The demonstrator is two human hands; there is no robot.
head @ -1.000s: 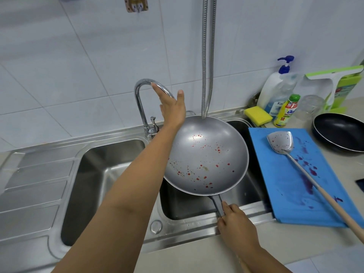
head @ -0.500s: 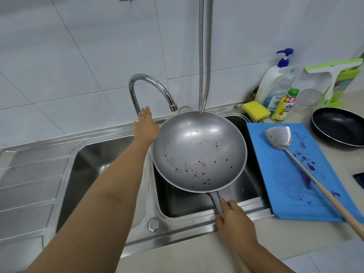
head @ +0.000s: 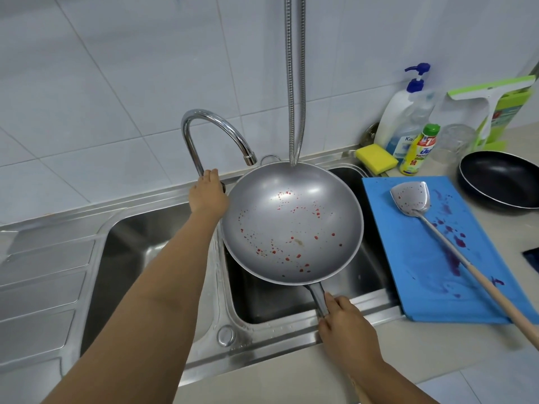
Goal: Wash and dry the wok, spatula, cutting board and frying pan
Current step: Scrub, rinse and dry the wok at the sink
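A grey wok (head: 291,223) speckled with red spots hangs over the right sink basin (head: 367,266). My right hand (head: 342,328) grips its metal handle at the front rim of the sink. My left hand (head: 207,193) reaches to the foot of the chrome tap (head: 215,126) and curls over the tap lever, hiding it. The spout ends just above the wok's far left rim, with no water showing. On the blue cutting board (head: 414,266), stained purple, lies a steel spatula (head: 411,196) with a wooden handle. A black frying pan (head: 501,179) sits behind the board.
A metal hose (head: 294,83) hangs down to the wok's far rim. A yellow sponge (head: 376,157), a pump soap bottle (head: 404,118), a small yellow bottle (head: 417,150), a glass (head: 455,141) and a green squeegee (head: 490,94) crowd the back right. The left basin (head: 145,258) and drainboard (head: 38,287) lie left.
My left hand dropped from the top of the spout to the tap's foot, leaving the spout turned over the wok's rim. The wok stays held over the right basin.
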